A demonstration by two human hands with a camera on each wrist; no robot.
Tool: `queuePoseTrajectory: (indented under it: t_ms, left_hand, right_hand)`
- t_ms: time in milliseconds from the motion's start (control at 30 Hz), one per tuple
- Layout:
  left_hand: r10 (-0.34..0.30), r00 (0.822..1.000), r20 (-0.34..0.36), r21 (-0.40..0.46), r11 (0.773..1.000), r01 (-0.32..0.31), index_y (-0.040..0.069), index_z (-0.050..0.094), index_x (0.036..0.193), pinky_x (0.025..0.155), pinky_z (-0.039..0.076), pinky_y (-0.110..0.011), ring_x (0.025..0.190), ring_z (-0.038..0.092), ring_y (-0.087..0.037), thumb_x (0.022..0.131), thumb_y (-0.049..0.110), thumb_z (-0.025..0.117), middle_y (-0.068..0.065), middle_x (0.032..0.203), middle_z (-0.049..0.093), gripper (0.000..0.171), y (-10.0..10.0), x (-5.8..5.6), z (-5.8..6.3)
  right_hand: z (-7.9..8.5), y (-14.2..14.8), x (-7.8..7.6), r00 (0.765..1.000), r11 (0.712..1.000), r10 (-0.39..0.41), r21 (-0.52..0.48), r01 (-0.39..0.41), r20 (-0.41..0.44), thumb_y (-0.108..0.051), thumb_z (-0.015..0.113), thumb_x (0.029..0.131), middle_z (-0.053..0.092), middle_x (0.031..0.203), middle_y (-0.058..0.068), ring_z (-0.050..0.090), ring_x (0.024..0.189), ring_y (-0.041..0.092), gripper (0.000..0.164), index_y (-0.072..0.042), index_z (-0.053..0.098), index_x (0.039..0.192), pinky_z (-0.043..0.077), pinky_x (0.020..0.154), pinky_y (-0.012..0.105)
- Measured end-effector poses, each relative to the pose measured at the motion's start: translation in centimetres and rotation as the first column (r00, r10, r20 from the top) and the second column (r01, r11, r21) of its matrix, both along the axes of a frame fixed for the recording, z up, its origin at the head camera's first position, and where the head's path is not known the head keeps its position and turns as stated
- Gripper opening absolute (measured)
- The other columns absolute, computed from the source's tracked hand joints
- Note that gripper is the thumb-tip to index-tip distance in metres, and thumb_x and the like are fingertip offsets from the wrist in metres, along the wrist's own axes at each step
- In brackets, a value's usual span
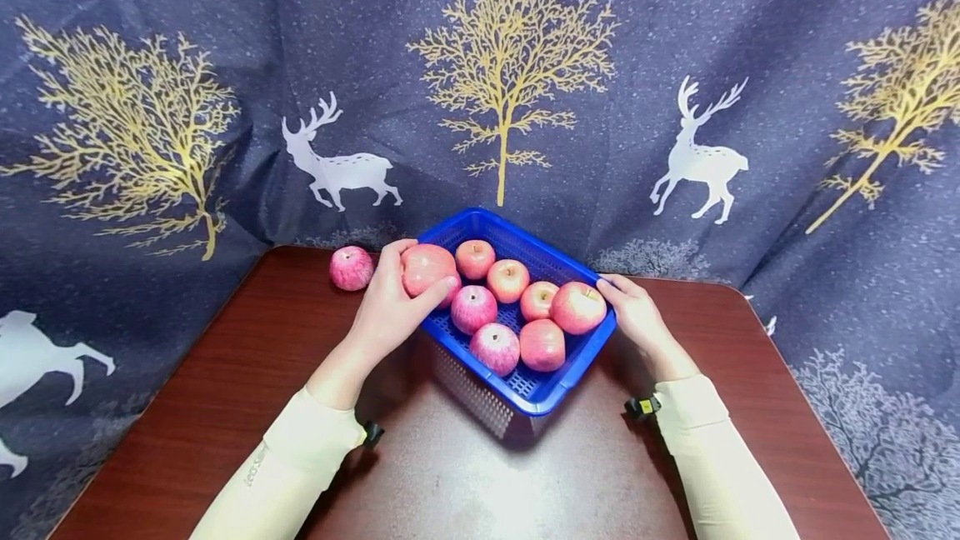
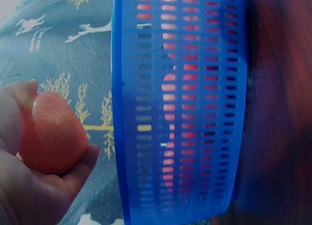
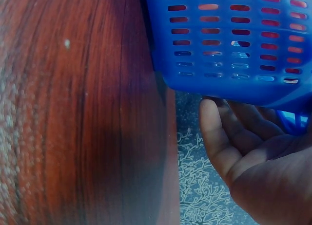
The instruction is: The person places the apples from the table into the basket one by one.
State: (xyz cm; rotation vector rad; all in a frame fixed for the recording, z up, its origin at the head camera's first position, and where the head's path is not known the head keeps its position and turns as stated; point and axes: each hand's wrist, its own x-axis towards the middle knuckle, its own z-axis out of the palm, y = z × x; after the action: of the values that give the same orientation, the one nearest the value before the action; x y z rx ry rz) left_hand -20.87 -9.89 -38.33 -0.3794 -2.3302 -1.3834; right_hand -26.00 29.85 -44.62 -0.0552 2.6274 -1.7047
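Note:
My left hand (image 1: 384, 307) grips a large pinkish-red apple (image 1: 428, 268) above the left rim of a blue plastic basket (image 1: 534, 403). In the left wrist view, thumb and fingers curl round that apple (image 2: 56, 132), beside the basket's slotted wall (image 2: 185, 108). Several apples lie inside the basket, among them a streaked pink one (image 1: 495, 348) near the front and a bigger red-yellow one (image 1: 578, 307) at the right corner. My right hand (image 1: 637, 319) holds the basket's right corner by the rim. From the right wrist, its fingers (image 3: 212, 115) bend against the outer wall.
A single streaked apple (image 1: 352, 268) sits outside the basket, near the back left edge of the brown wooden table (image 1: 225, 407). Behind the table hangs a dark cloth (image 1: 570, 148) printed with deer and golden trees.

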Motion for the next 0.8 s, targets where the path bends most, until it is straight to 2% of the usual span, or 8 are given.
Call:
queuePoseTrajectory:
  t_ms: [267, 567, 700, 800]
  left_hand:
    - [-0.027, 0.999, 0.016, -0.047, 0.998, 0.028, 0.017, 0.041, 0.138, 0.092, 0.047, -0.039, 0.107, 0.055, -0.014, 0.076, 0.061, 0.075, 0.0, 0.126, 0.054, 0.083, 1.8, 0.0, 0.2]
    - [-0.112, 0.993, 0.034, -0.066, 0.991, 0.114, 0.016, 0.044, 0.136, 0.095, 0.044, -0.034, 0.11, 0.052, -0.008, 0.074, 0.063, 0.076, 0.004, 0.125, 0.053, 0.084, 3.8, 0.1, 0.0]
    - [-0.137, 0.99, 0.037, -0.068, 0.988, 0.139, 0.023, 0.041, 0.139, 0.096, 0.044, -0.034, 0.111, 0.052, -0.005, 0.073, 0.063, 0.076, 0.006, 0.127, 0.053, 0.084, 5.0, 0.2, -0.1]
    - [-0.178, 0.984, 0.017, -0.066, 0.982, 0.179, 0.027, 0.04, 0.138, 0.097, 0.043, -0.035, 0.112, 0.052, -0.006, 0.074, 0.06, 0.077, 0.005, 0.126, 0.054, 0.081, 6.0, 0.3, -0.1]
  right_hand:
    - [0.0, -0.3, 0.0, 0.999, 0.999, 0.008, -0.031, -0.009, -0.031, -0.05, 0.05, 0.1, 0.061, 0.125, 0.012, 0.055, 0.11, 0.024, 0.051, -0.01, 0.059, 0.131, 0.039, 0.099, 0.039]
    - [0.0, -0.3, 0.0, 1.0, 1.0, 0.008, -0.007, -0.009, -0.022, -0.051, 0.05, 0.1, 0.059, 0.128, 0.011, 0.054, 0.112, 0.025, 0.052, -0.011, 0.058, 0.131, 0.039, 0.1, 0.041]
    - [0.0, -0.2, 0.0, 1.0, 1.0, 0.007, -0.005, -0.008, -0.015, -0.051, 0.049, 0.1, 0.06, 0.127, 0.012, 0.053, 0.112, 0.025, 0.052, -0.011, 0.058, 0.132, 0.038, 0.101, 0.041]
    - [0.0, -0.1, 0.1, 1.0, 1.0, 0.012, -0.004, -0.012, -0.005, -0.051, 0.048, 0.1, 0.059, 0.127, 0.012, 0.053, 0.112, 0.025, 0.053, -0.011, 0.058, 0.133, 0.038, 0.101, 0.041]
